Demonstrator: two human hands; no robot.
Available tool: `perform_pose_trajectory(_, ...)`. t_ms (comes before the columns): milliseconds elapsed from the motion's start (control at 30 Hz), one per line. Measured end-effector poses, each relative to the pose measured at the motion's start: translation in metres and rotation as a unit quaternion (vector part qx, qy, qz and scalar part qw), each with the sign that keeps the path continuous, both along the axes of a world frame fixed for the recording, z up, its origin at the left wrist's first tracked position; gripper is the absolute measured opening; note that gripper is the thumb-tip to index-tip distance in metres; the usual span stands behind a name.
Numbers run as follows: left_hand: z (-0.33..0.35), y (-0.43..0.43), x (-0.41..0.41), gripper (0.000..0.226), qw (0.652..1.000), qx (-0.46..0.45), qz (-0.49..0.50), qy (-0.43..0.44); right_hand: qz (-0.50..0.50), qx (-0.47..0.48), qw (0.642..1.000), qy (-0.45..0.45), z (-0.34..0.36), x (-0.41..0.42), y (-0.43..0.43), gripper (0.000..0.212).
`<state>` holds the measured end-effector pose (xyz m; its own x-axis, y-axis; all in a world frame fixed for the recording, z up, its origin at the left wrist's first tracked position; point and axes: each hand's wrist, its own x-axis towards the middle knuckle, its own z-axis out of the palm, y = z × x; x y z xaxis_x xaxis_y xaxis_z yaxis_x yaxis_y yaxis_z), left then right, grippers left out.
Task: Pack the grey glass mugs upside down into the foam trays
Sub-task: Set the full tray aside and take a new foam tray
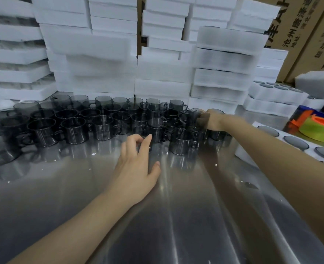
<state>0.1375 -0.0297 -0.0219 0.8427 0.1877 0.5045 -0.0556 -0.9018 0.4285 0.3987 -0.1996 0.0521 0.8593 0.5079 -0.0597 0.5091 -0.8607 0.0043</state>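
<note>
Several grey glass mugs (75,128) stand upright in rows across the back of a steel table (157,216). My left hand (136,164) reaches over the table toward the front row, fingers relaxed and spread, fingertips close to a mug (157,130) but holding nothing. My right hand (211,120) is at the right end of the rows, its fingers curled round a lifted, motion-blurred mug (198,119). A white foam tray (247,156) lies at the right edge, with upturned mug bases (296,142) showing in its pockets.
Tall stacks of white foam trays (100,60) form a wall behind the mugs. Another filled tray (275,92) sits at back right, beside cardboard boxes (309,35). An orange and yellow-green tape dispenser (317,126) lies at the right.
</note>
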Motion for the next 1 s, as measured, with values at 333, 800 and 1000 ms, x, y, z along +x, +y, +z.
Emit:
perform_pose_trajectory(333, 0.005, -0.001, -0.003, 0.075, 1.0, 0.013, 0.003, -0.008, -0.043, 0.178, 0.983, -0.018, 0.003, -0.018, -0.004, 0.035)
perform_pose_trajectory(800, 0.011, -0.002, -0.007, 0.066, 0.999, -0.003, 0.019, 0.036, 0.128, 0.371, 0.911, -0.129, -0.017, -0.114, -0.025, 0.027)
perform_pose_trajectory(1000, 0.011, -0.002, -0.007, 0.063, 0.999, -0.007, 0.027, 0.032, 0.11, 0.338, 0.926, -0.129, -0.012, -0.108, -0.011, 0.027)
